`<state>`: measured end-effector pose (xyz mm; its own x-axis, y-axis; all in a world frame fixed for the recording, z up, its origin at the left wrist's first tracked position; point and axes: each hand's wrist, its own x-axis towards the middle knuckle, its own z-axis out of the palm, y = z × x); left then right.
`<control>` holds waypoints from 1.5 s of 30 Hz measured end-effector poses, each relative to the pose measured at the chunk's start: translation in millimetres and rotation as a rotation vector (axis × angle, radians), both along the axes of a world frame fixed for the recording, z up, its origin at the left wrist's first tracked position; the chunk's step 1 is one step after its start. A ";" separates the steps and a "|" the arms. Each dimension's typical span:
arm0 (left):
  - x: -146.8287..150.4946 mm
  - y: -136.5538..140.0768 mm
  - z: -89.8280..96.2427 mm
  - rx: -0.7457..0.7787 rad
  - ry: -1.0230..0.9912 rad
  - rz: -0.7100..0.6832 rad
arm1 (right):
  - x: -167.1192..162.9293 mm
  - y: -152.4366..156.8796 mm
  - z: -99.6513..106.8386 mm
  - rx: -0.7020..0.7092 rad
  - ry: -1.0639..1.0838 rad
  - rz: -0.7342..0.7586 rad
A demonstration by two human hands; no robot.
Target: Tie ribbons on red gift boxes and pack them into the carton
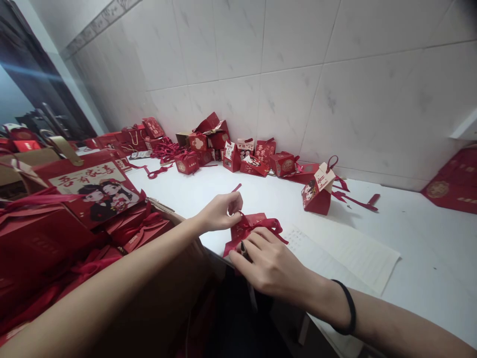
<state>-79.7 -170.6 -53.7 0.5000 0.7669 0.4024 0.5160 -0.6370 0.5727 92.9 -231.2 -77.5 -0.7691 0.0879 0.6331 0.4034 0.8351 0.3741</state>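
At the far left we see an opened cardboard carton (167, 211) heaped with red boxes (33, 248), and among them a red bag (91, 191) printed with a cartoon couple. Beyond it, a tangle of loose ribbons (166, 149) lies on the white table (421, 253), and a cluster of small red cartons (219, 139) stands along the tiled wall (294, 44).

Nearer to us, our left hand (219, 211) is curled, thumb and bent fingers pinching, as far as we can make out, a strand of the red ribbon (274, 226) at the left side of the gift box (257, 218). That box sits at the table's near edge, between our two hands, the ribbon looped across it. Our right hand (274, 261) bends over the box, gripping a dark-tipped tool (244, 250) between thumb and fingers; a black band (349, 308) circles the wrist.

Farther right, a house-shaped box (318, 193) stands upright behind written sheets of paper (357, 251). Ribbon strips (359, 202) lie just beside it, and a larger red package (454, 181) rests at the right edge.
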 end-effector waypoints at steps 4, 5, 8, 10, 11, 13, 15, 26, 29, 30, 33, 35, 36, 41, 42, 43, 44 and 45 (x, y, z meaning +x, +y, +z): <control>-0.3 -0.8 -1.1 0.112 -0.034 -0.009 | -1.2 -4.7 -2.6 -0.034 -0.052 -0.080; -0.5 -1.0 -1.0 0.136 -0.030 -0.018 | -1.3 -5.2 -3.3 -0.040 -0.058 -0.094; -1.9 -1.3 0.3 0.169 -0.011 -0.070 | -1.6 -6.1 -5.2 -0.053 -0.041 -0.109; -3.2 -1.5 2.0 0.163 -0.007 -0.121 | -2.2 -6.3 -6.1 -0.053 -0.027 -0.094; -3.6 -1.9 3.0 0.152 -0.012 -0.144 | -2.5 -6.3 -6.6 -0.051 -0.022 -0.085; -3.2 -3.4 5.0 0.126 -0.023 -0.173 | -3.2 -5.8 -7.6 -0.048 -0.009 -0.073; -0.5 -5.6 6.3 0.104 0.002 -0.178 | -3.7 -4.8 -9.0 -0.061 0.010 -0.063; 13.5 -6.8 -1.4 0.082 0.219 -0.105 | -5.9 0.3 -11.0 0.008 0.114 -0.045; 12.6 -6.7 -2.3 0.082 0.205 -0.115 | -5.2 2.0 -10.1 0.003 0.133 -0.025; 12.7 -6.9 -2.6 0.087 0.213 -0.115 | -4.9 2.8 -10.3 -0.015 0.140 -0.011; 13.8 -7.4 -3.6 0.125 0.250 -0.115 | -4.1 5.3 -12.5 -0.085 0.159 0.053; 14.6 -7.7 -4.0 0.148 0.264 -0.117 | -3.6 6.6 -14.3 -0.109 0.168 0.100; 14.9 -7.8 -4.0 0.155 0.269 -0.119 | -3.5 6.9 -15.0 -0.111 0.168 0.118; 14.5 -7.9 -3.8 0.161 0.289 -0.116 | -2.5 5.1 -13.6 -0.099 0.162 0.177; 14.1 -7.7 -3.9 0.159 0.293 -0.118 | -2.5 4.2 -12.9 -0.097 0.163 0.192; 13.8 -7.6 -4.1 0.157 0.297 -0.120 | -2.6 3.1 -12.5 -0.099 0.162 0.209; 13.5 -7.4 -4.2 0.156 0.301 -0.121 | -2.8 1.7 -12.2 -0.105 0.161 0.229; 13.3 -7.3 -4.2 0.155 0.304 -0.121 | -3.0 0.1 -12.2 -0.115 0.159 0.252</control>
<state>-66.4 -177.8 -57.9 0.6980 0.6365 0.3281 0.5637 -0.7709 0.2965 89.9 -231.1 -89.7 -0.6679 -0.0150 0.7441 0.2239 0.9494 0.2201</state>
